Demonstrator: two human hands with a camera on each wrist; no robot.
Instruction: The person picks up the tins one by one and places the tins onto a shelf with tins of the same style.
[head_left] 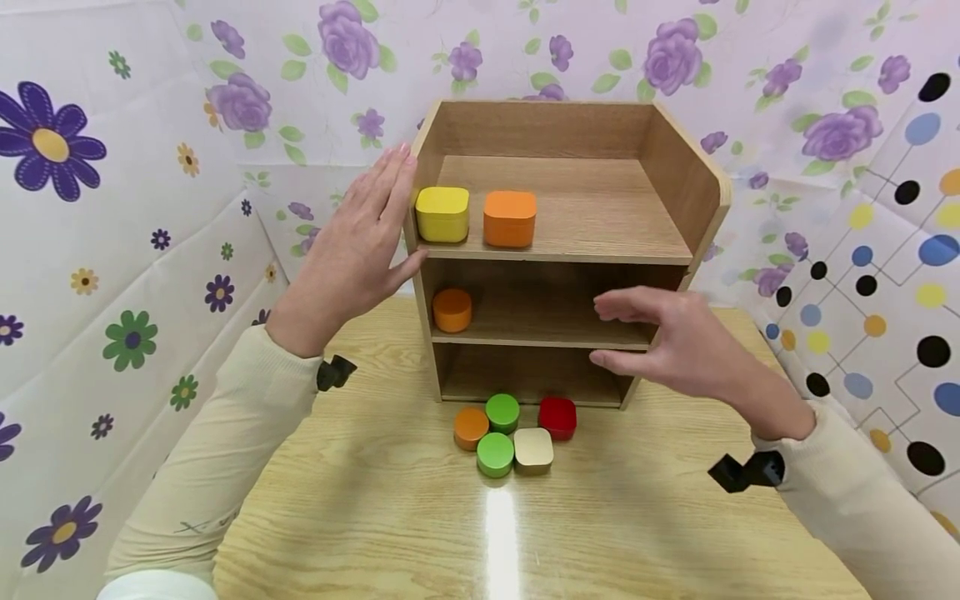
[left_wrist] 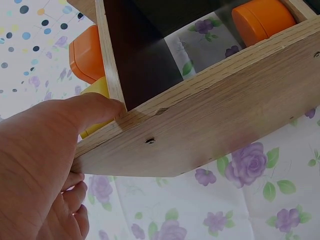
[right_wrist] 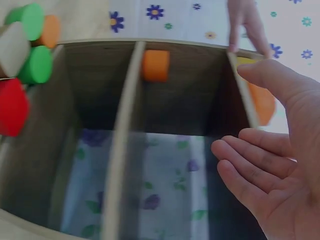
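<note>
Purple-rose white wall (head_left: 570, 62) out back, daisy-print white wall (head_left: 165, 275) left, colour-dotted white wall (head_left: 885, 250) right, and yeah, a bright glare streak (head_left: 502, 542) on the glossy pale-wood table (head_left: 390, 508).

Off to the left of the left grip (head_left: 352, 242), I see a white sheet (head_left: 180, 275) with purple, green and yellow flowers. Right of the right grip (head_left: 667, 342) is a sheet of coloured dots (head_left: 896, 275), some joined by thin lines. Beyond both grips, purple roses cover a backdrop (head_left: 510, 42); beneath them lies a wood-grain surface (head_left: 375, 517), a bright reflection (head_left: 502, 542) streaking it.
</note>
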